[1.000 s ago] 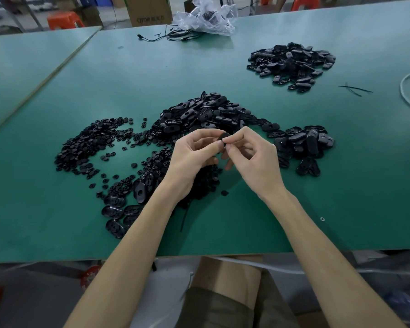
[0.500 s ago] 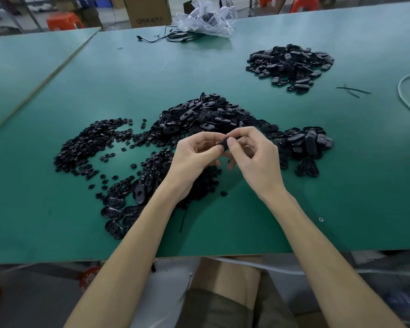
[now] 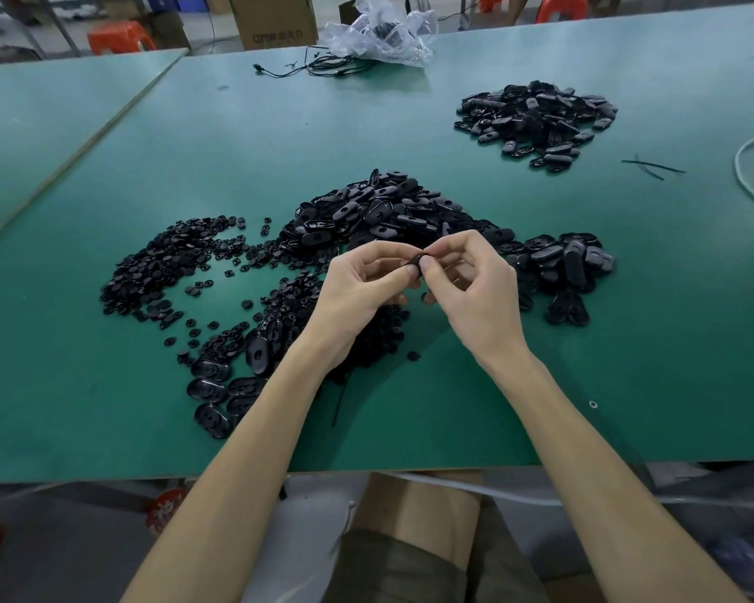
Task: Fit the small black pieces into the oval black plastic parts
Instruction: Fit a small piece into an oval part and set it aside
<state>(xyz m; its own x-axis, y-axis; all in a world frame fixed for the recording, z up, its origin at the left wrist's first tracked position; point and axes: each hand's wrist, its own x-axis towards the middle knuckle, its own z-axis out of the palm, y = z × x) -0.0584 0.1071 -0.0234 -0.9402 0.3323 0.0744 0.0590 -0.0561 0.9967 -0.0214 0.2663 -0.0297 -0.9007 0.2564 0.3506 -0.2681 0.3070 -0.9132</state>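
Green tabletop [image 3: 410, 124] carries all stock; a second tabletop [image 3: 40, 124] adjoins it on the left.

1. Held item: one oval part [image 3: 415, 265] sits above the tabletop, between both hands and just in front of the central heap of oval parts [image 3: 379, 211]. Fingers cover most of it. The visible section is seen nearly edge-on, with its long axis running obliquely from near left to far right. Which face points up cannot be told, nor whether a small piece sits in it.
2. Left grip [image 3: 358, 289]: narrow, thumb and curled fingers pinching the left end of the oval part.
3. Right grip [image 3: 475, 293]: narrow, thumb and forefinger pinching the right end, thumb tip close to the left thumb.
4. Stock: small black pieces [image 3: 170, 263] spread to the left and under the left wrist. One loose piece [image 3: 413, 356] lies apart, near the right wrist. Further ovals form a right cluster [image 3: 566, 263] and a far heap [image 3: 536, 119]. Several flat ovals [image 3: 218, 385] lie near the front edge, long axes mixed.
5. Background: plastic bag [image 3: 379, 32], black cable [image 3: 323, 67], cardboard box [image 3: 275, 19].
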